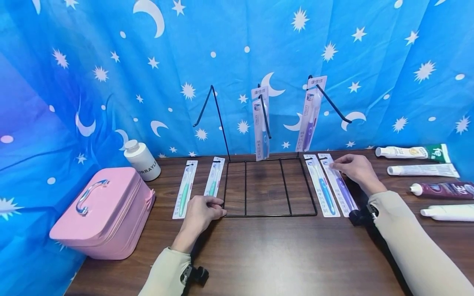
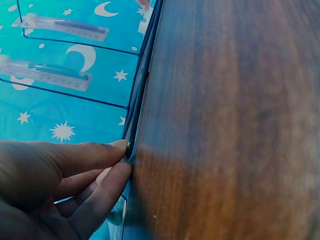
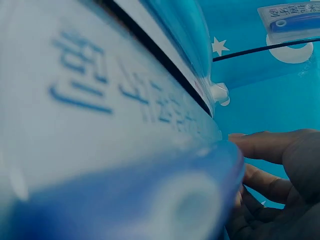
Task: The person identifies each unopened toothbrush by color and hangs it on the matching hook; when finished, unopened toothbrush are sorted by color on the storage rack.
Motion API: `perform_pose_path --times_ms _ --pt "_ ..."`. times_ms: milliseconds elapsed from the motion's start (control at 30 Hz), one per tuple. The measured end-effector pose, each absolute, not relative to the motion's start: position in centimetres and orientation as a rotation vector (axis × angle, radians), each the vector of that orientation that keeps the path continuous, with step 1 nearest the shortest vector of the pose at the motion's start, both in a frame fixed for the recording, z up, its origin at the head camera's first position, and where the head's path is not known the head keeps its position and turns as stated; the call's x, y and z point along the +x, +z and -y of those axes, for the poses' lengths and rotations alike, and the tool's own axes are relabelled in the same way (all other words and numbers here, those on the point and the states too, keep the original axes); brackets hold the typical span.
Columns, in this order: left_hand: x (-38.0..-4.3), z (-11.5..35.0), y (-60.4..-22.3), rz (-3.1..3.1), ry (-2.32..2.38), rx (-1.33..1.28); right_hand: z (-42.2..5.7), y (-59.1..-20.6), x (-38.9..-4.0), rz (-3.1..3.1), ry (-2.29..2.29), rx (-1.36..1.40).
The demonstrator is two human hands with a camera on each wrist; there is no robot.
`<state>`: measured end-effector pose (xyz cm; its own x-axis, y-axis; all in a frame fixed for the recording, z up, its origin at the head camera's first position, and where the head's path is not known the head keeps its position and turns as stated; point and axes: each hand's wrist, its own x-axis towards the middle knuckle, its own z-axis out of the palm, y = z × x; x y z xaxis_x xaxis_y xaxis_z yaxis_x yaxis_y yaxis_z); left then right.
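Note:
A black wire rack stands on the table with upright hooks. My left hand pinches its front-left corner; in the left wrist view, the thumb and a finger meet at the wire. My right hand holds the upper right edge of a packaged purple toothbrush, whose card looms blurred in the right wrist view. Beside it lies a packaged blue toothbrush. Another packaged blue toothbrush hangs on the middle hook, and a packaged purple one on the right hook. The left hook is bare.
Two packaged green toothbrushes lie left of the rack. A pink case and a white bottle stand farther left. Several toothpaste tubes lie at the right. A blue curtain hangs behind the table.

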<state>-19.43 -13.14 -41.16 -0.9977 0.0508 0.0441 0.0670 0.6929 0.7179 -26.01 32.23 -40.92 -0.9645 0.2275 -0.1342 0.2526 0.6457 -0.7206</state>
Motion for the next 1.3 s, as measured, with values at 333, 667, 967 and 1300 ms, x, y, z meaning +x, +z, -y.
perform_pose_path --times_ms 333,667,967,1300 --pt "-19.4 13.1 -41.3 2.858 -1.213 -0.101 -32.3 -41.0 -25.9 -2.831 -1.268 0.432" --pt "-19.4 13.1 -41.2 2.859 -1.236 -0.099 -32.4 -40.8 -26.1 -2.727 -1.466 0.568" --pt "-19.5 13.1 -41.2 2.866 -1.227 -0.102 -32.9 -38.3 -25.0 -2.682 -1.790 0.450" --pt "-19.4 13.1 -41.3 2.860 -1.202 -0.104 -33.3 -34.1 -23.3 -2.681 -1.825 0.303"
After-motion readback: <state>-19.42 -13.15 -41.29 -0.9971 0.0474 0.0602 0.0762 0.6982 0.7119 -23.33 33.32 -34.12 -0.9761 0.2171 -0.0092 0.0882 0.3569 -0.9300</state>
